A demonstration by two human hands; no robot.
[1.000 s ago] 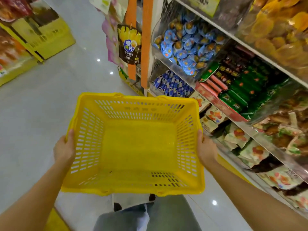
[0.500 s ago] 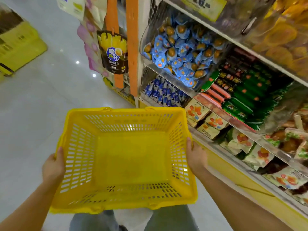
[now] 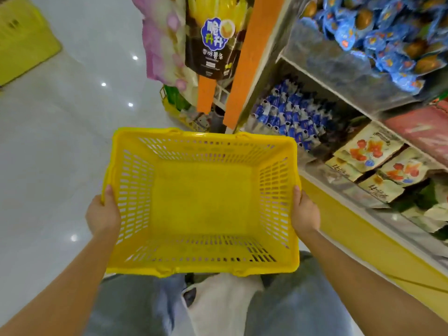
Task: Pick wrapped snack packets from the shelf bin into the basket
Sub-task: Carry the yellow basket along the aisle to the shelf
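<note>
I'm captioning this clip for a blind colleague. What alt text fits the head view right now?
A person's left hand and right hand grip the side rims of an empty yellow basket held above a pale shop floor. To its right, shelf bins hold blue wrapped snack packets and cream packets with red-orange pictures.

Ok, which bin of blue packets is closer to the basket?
The lower one: the dark blue-and-white packets, just past the basket's far right corner. The light blue packets with brown centres sit a shelf higher.
</note>
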